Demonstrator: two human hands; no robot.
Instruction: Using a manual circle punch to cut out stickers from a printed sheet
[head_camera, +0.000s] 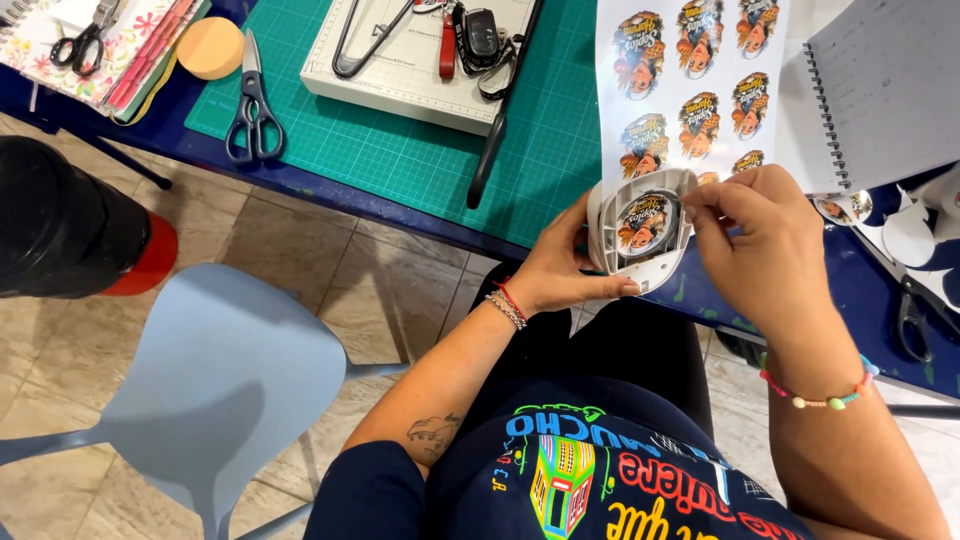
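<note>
While the left hand (565, 268) wraps around the white round paper punch (640, 230), fingers curled along its left edge and thumb pressed under its lower rim, the right hand (765, 245) pinches the printed sticker sheet (690, 75) just beside the punch's right edge, thumb and forefinger closed on the paper. Both hands are held up off the bench (860, 290), above the lap. One round design shows through the punch's window, and doing this step well looks to depend on centring that design in the window, with an even margin all round, and keeping the sheet flat in the slot with the right-hand pinch before any squeeze; the left grip should stay firm so the punch does not twist against the paper.

Beyond the left hand lie a green cutting mat (400, 150), a paper trimmer (420, 60) and dark-handled scissors (252, 115). Past the right hand a spiral notebook (880, 90) overlaps the sheet's right side. Where the sheet enters the slot is hidden by the right fingers, the punch's lever side faces away, and the dark tool at the right edge is cut off
</note>
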